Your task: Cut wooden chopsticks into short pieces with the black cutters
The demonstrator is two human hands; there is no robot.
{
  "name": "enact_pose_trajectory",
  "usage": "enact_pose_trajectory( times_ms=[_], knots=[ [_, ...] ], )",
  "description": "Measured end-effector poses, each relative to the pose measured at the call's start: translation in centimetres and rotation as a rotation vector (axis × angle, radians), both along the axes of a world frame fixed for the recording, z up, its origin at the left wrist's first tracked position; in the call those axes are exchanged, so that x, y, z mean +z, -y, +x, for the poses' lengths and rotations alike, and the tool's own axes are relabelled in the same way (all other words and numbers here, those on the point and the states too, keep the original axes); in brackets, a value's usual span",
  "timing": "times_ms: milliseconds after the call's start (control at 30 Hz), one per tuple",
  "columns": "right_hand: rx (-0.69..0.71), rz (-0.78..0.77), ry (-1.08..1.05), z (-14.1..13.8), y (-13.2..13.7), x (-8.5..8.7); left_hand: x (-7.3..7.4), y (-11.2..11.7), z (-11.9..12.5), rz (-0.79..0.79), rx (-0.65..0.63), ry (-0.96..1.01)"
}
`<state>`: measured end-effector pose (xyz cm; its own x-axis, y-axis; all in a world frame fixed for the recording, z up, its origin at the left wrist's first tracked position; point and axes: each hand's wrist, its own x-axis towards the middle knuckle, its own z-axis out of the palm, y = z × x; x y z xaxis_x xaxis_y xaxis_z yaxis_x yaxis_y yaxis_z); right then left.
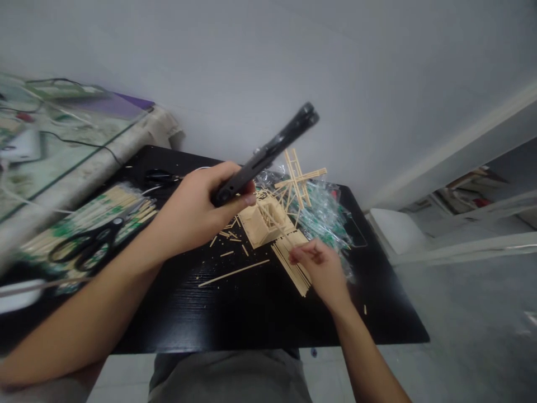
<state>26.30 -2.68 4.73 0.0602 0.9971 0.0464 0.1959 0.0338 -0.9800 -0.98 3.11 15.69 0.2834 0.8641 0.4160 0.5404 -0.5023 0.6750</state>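
My left hand (197, 210) is closed round the handle of a long black tool (268, 151), which points up and to the right above the table. My right hand (321, 268) hovers lower down, its fingers pinched on a thin wooden stick over a flat panel of sticks (291, 263). Between the hands stands a small wooden stick model (268, 218) shaped like a house with windmill blades (297, 179). Loose sticks and offcuts (232, 272) lie scattered on the black table (260, 319).
Black scissors (88, 243) rest on a pile of wrapped sticks (104, 215) at the left. Clear green-printed wrappers (323, 215) lie behind the model. A glass-topped surface (54, 145) with cables adjoins the table on the left. White wall behind, floor to the right.
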Motion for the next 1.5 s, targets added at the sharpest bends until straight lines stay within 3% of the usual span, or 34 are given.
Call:
enact_pose_trajectory(
  times_ms=[100, 200, 333, 633, 833, 967, 1100, 1300, 1500],
  knots=[
    [0.091, -0.026, 0.267, 0.3, 0.4, -1.9, -0.5, -0.4, -0.1, 0.002, -0.033, -0.126],
    [0.097, -0.037, 0.585, 0.4, 0.7, -3.5, -0.6, -0.4, 0.0, 0.042, -0.021, -0.245],
    [0.105, -0.075, 0.82, -0.2, 1.4, -4.6, -0.2, -0.2, -0.1, 0.09, 0.024, -0.264],
    [0.156, -0.185, 1.184, -1.8, 1.5, -4.1, 0.3, -0.1, -0.5, 0.09, 0.075, -0.223],
    [0.177, -0.193, 1.207, -1.9, 1.0, -3.7, 0.3, -0.2, -0.5, 0.071, 0.052, -0.217],
    [0.11, -0.094, 1.069, -0.9, 0.7, -3.2, 0.3, -0.2, -0.6, 0.06, 0.02, -0.204],
    [0.157, 0.058, 0.572, -0.9, 0.3, -1.7, 0.0, -0.4, -0.3, 0.028, -0.076, -0.156],
    [0.406, -0.093, 0.046, -3.9, -0.1, 0.2, -1.1, -0.8, 0.5, 0.012, -0.179, -0.178],
    [0.465, -0.107, -0.122, -5.2, -0.1, -0.5, -1.8, -0.4, 1.3, 0.065, -0.228, -0.216]
  ],
)
